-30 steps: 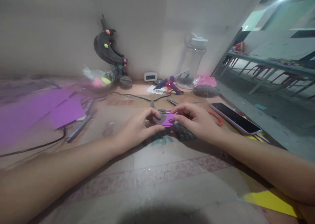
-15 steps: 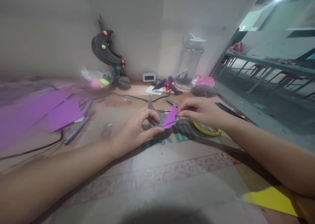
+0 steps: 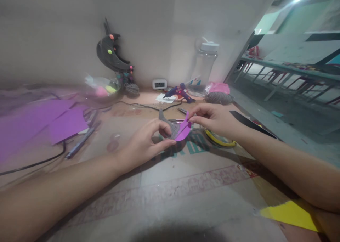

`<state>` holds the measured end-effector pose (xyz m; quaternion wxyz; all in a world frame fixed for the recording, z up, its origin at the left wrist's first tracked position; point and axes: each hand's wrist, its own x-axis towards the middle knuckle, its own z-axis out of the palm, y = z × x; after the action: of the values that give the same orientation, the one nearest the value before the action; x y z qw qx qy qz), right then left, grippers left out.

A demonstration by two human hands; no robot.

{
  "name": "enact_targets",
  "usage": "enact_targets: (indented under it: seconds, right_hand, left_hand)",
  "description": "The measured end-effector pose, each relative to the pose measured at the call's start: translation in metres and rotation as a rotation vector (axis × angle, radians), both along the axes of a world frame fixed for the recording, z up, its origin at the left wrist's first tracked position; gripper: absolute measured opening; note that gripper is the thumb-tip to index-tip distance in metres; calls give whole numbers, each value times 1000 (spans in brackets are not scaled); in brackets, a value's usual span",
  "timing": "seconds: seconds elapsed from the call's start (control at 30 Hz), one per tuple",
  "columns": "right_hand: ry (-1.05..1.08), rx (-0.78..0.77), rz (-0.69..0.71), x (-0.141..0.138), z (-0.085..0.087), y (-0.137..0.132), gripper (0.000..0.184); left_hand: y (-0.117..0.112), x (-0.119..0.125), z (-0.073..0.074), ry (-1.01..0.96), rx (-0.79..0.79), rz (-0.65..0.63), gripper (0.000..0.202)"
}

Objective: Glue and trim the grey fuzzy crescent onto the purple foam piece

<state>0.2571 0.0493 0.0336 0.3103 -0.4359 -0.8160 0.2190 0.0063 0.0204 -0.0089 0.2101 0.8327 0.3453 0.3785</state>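
One small purple cutout [image 3: 184, 131], with a grey glittery piece [image 3: 170, 125] against its left side, is held just above the table [image 3: 170, 199]; the left hand [image 3: 145, 144] pinches the grey piece while the right hand [image 3: 212, 118] grips the cutout's top edge. Just right of the cutout lies one yellow tape ring [image 3: 220, 140]. Behind it sits one glue gun [image 3: 177, 91], and well to its left lie two purple sheets [image 3: 53, 119].

Both forearms are bare from the bottom corners of the frame up to the wrists, with no sleeve showing. The left hand [image 3: 145, 145] and the right hand [image 3: 216, 118] are bare too: no glove, ring, watch or bracelet shows. The fingernails look short and unpainted.
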Motion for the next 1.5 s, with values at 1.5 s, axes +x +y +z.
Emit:
enact_targets:
  seconds: [1.5]
  right_hand:
    - [-68, -96, -19, -2, -31, 13, 20]
  left_hand:
    - [13, 7, -5, -447, -539, -139, 8]
